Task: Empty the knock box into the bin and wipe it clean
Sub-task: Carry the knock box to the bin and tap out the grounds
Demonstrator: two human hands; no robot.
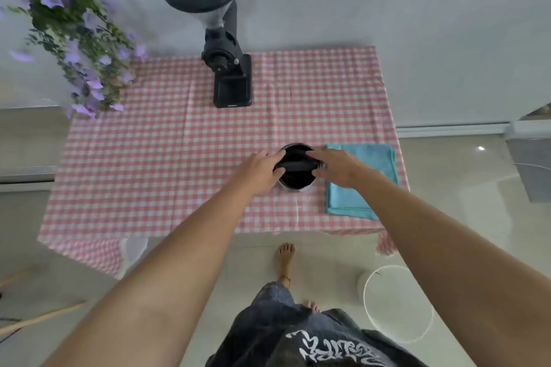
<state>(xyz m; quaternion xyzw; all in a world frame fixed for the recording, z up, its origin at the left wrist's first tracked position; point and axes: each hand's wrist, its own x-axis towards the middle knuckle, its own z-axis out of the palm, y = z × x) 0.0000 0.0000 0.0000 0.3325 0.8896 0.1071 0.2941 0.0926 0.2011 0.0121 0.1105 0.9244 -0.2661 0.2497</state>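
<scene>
Left hand: the left hand [261,168] is curled against the left side of the knock box [296,177], fingers over the rim and thumb near the end of the bar [295,164] that crosses the top.
Right hand: the right hand [335,167] mirrors it on the right side, fingers bent over the rim and touching the other end of the bar — whether either hand bears the box's weight yet I cannot tell.
Knock box: a dark round tub, upright on the checked tablecloth [179,158], near the front right part of the table; the inside looks dark, and whether it holds grounds cannot be made out.
Cloth: a folded blue cloth [365,185] lies flat just beside the box on its right, partly under the right forearm, untouched.
Bin: a white bin [398,302] stands on the floor below the table's front right corner, well apart from the box; its inside looks pale and bare.
Further off: a black grinder [229,68] at the back of the table, purple flowers [77,39] at the left.
Progress: early, by my reading — the box sits on the table, nothing shows as tipped out, and the cloth is unused.
Left to do: lift the box, carry it down to the bin, knock it out, then wipe it.
</scene>
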